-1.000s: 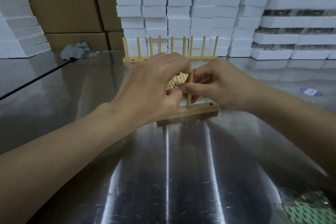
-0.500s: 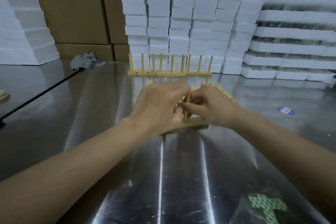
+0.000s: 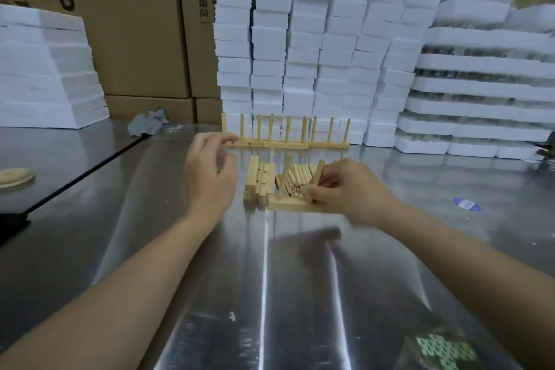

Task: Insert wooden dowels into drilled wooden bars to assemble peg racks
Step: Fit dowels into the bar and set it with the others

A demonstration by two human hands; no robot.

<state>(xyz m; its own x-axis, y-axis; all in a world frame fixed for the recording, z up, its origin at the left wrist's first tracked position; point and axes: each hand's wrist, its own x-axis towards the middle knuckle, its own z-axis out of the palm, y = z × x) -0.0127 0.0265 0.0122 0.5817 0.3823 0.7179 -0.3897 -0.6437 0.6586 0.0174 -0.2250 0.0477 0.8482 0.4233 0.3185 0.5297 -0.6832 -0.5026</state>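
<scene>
Dowel [image 3: 317,173] pinched upright in my right hand [image 3: 348,191], its foot on the bar [image 3: 288,205]. My left hand [image 3: 210,173] has come off the bar, loose and empty, so I judge the bar steady enough for one-handed pressing. Beyond my hands, finished racks [image 3: 285,143] stand on the steel desk [image 3: 270,279], then stacked white boxes [image 3: 300,39].

Your left hand [image 3: 210,180] hangs raised with its back toward you. The fingers are loosely curled and hold nothing, and the index reaches furthest forward. The left forearm is bare and comes in from the lower left with the wrist near straight. Your right hand [image 3: 351,189] sits lower, knuckles up and fingers curled. Its thumb and fingertips pinch a dowel [image 3: 319,173] that stands tilted at the fingertips. The right forearm is bare and comes in from the lower right. The hands are apart, not touching.
</scene>
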